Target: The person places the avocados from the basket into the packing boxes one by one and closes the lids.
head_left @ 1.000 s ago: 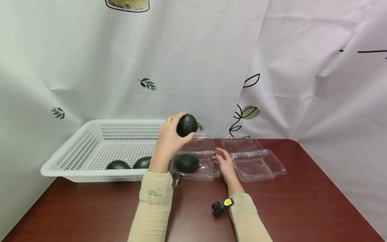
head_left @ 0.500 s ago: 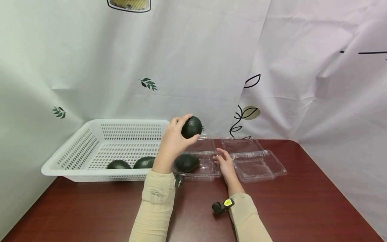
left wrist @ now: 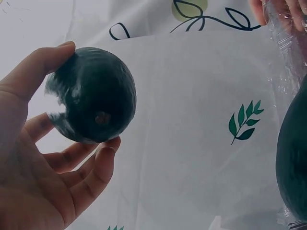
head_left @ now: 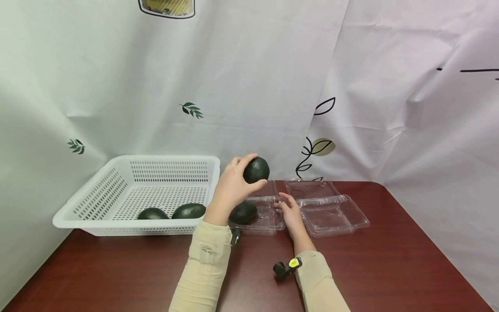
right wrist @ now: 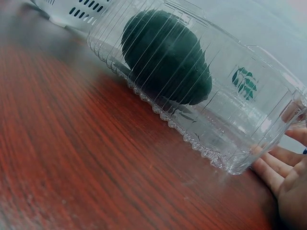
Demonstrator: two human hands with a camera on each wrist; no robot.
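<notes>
A dark green avocado (head_left: 256, 170) is held up in my left hand (head_left: 234, 186), between the thumb and fingers. In the left wrist view the round end of this avocado (left wrist: 93, 96) faces the camera. Below and beyond the left wrist, an open clear plastic clamshell container (head_left: 269, 214) stands on the table with another avocado (head_left: 243, 212) lying at its left side. My right hand (head_left: 290, 212) grips that container's right edge with bent fingers. Through the ribbed wall in the right wrist view, the lying avocado (right wrist: 165, 57) shows well away from the right-hand fingers (right wrist: 273, 167).
A white perforated plastic basket (head_left: 171, 164) stands on the left, with two avocados (head_left: 189, 211) near its front wall. To the right is a second open clear clamshell (head_left: 331, 216). The red-brown wooden table (head_left: 156, 268) ends at a white printed curtain (head_left: 249, 78).
My left hand has moved to the right and slightly down with the avocado, bringing it over the container. The right hand has stayed at the container's edge.
</notes>
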